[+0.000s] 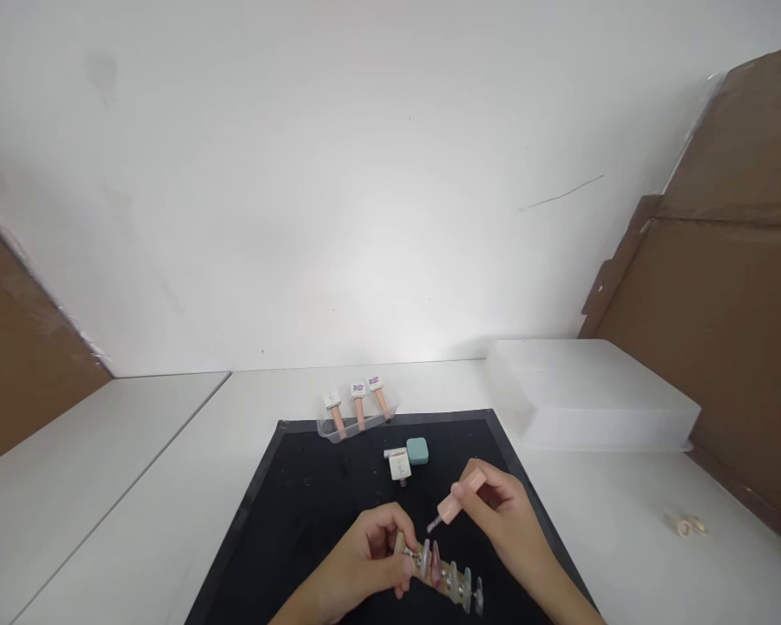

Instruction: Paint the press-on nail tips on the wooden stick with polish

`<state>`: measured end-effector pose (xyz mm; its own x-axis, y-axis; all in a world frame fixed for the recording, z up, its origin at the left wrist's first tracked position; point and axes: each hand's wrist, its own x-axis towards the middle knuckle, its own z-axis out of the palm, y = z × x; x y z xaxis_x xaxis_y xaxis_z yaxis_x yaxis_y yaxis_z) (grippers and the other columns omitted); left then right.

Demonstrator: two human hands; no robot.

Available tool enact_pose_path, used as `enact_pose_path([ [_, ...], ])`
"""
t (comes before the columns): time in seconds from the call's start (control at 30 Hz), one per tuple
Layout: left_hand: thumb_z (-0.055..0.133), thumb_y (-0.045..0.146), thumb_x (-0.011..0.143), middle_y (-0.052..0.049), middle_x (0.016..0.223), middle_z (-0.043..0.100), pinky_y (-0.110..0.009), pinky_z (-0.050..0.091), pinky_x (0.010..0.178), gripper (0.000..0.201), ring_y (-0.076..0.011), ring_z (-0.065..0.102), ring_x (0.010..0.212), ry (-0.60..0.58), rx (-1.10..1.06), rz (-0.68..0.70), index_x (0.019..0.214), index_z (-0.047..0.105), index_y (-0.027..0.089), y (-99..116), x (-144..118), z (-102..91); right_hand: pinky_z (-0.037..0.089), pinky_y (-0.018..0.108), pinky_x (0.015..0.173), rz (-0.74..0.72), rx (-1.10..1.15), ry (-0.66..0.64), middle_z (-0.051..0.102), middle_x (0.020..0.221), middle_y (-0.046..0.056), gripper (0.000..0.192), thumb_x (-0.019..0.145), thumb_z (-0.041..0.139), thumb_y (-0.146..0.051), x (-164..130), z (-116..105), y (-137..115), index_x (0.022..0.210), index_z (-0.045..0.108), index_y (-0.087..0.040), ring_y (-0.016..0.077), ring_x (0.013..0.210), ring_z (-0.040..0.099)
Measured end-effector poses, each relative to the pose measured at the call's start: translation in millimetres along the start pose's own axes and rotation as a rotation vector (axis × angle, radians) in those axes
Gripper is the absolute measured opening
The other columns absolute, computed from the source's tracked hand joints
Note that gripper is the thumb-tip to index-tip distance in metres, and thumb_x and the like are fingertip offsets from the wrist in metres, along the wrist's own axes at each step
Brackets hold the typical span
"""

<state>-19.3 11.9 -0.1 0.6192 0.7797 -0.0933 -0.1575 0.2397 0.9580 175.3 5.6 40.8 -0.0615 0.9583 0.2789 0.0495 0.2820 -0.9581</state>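
Observation:
My left hand [370,555] grips one end of a wooden strip [439,575] that carries several false nail tips in a row, held just above a black mat [299,512]. My right hand [508,512] holds a pink nail polish brush cap [459,502], its brush tip pointing down at the nail tips near the strip's left end. An open white polish bottle [399,465] stands on the mat just beyond the hands, with a small teal block [417,450] beside it.
A clear tray [357,423] with three pink-capped polish bottles lies at the mat's far edge. A white plastic box [586,395] sits at the right. Brown cardboard panels stand on both sides. A small beige object [688,524] lies at the right on the white table.

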Motion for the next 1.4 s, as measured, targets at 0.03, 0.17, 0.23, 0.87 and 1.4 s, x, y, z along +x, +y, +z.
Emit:
enact_pose_path([
  [0.03, 0.075, 0.039, 0.062, 0.004, 0.058, 0.052, -0.019, 0.041, 0.048, 0.034, -0.0059, 0.048, 0.048, -0.003, 0.000, -0.001, 0.073, 0.054, 0.016, -0.4, -0.2, -0.5, 0.039, 0.025, 0.053, 0.002, 0.018, 0.017, 0.065, 0.057, 0.002, 0.033, 0.083, 0.058, -0.035, 0.1, -0.7, -0.2, 0.054, 0.057, -0.018, 0.0149, 0.054, 0.054],
  [0.17, 0.075, 0.039, 0.061, 0.003, 0.059, 0.053, -0.019, 0.041, 0.047, 0.034, -0.0057, 0.047, 0.048, -0.002, 0.002, 0.001, 0.073, 0.054, 0.016, -0.7, 1.0, -1.8, 0.037, 0.024, 0.049, -0.023, 0.065, -0.007, 0.059, 0.053, -0.001, 0.035, 0.082, 0.058, -0.038, -1.6, -0.6, 1.4, 0.053, 0.053, -0.019, 0.0128, 0.049, 0.050],
  [0.23, 0.075, 0.038, 0.061, 0.004, 0.059, 0.053, -0.019, 0.041, 0.048, 0.033, -0.0057, 0.047, 0.048, 0.000, 0.005, 0.002, 0.073, 0.054, 0.016, -0.2, 2.2, -1.4, 0.034, 0.023, 0.047, -0.042, 0.041, -0.040, 0.053, 0.052, -0.002, 0.037, 0.080, 0.060, -0.040, -3.3, 1.1, 2.8, 0.052, 0.052, -0.018, 0.0116, 0.047, 0.046],
  [0.87, 0.074, 0.037, 0.063, 0.004, 0.059, 0.052, -0.019, 0.040, 0.047, 0.031, -0.0062, 0.046, 0.049, -0.018, 0.000, 0.009, 0.074, 0.054, 0.016, -4.1, 1.4, -1.1, 0.036, 0.025, 0.048, -0.042, 0.025, -0.006, 0.055, 0.052, -0.001, 0.038, 0.081, 0.058, -0.042, -2.0, -0.6, 4.7, 0.052, 0.053, -0.019, 0.0130, 0.048, 0.047],
  [1.4, 0.074, 0.037, 0.063, 0.003, 0.060, 0.050, -0.019, 0.040, 0.047, 0.031, -0.0079, 0.048, 0.052, -0.051, -0.010, 0.033, 0.075, 0.053, 0.017, -6.4, 1.3, -1.8, 0.038, 0.026, 0.051, -0.043, -0.018, 0.040, 0.063, 0.054, 0.001, 0.034, 0.084, 0.056, -0.035, -3.8, -0.9, 2.6, 0.054, 0.056, -0.019, 0.0145, 0.050, 0.052],
])
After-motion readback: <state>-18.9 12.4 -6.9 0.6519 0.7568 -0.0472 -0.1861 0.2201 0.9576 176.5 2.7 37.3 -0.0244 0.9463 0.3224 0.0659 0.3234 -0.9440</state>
